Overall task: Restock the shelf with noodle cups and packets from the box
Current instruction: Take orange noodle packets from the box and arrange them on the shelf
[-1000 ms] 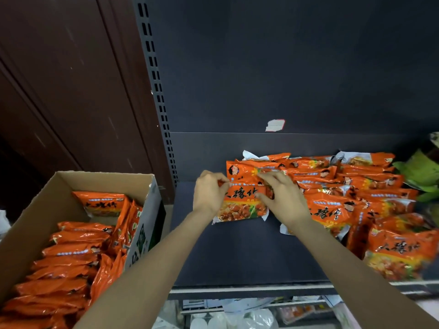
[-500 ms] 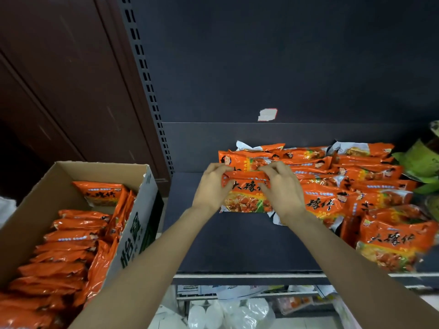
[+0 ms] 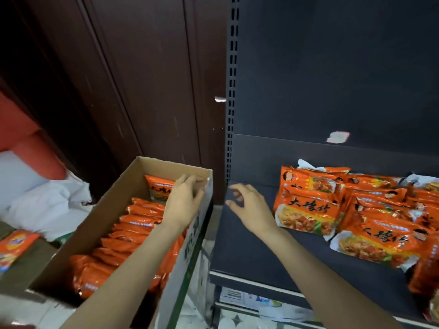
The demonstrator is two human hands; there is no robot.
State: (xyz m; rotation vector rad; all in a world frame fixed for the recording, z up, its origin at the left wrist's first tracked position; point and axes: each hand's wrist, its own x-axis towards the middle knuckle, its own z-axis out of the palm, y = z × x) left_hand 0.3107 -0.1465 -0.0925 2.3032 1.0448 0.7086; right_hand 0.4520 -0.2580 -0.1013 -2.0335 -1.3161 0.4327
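Over the box [image 3: 114,198] at left, your left hand [image 3: 184,200] reaches with loose fingers onto an upright orange packet [image 3: 159,189], gripping nothing yet, while your right hand [image 3: 249,205] hovers empty above the shelf [image 3: 249,252]; next, probably pinch that packet.

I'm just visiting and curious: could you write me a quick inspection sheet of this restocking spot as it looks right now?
Surface: dark shelf, its left part bare.
Job's things: orange noodle packets lie overlapping on the shelf's right side; the cardboard box beside the shelf holds a row of more packets. No cups seen.
Clutter: a loose orange packet at far left; white bags behind the box; a white scrap stuck on the shelf's back panel.
Grippers: left hand reaches into the box, fingers straight, over the packets; right hand hangs over the bare shelf, loosely curled, holding nothing.
Cables: nothing seen.
Surroundings: dark wooden panelling; slotted upright; goods on a lower shelf, blurred.
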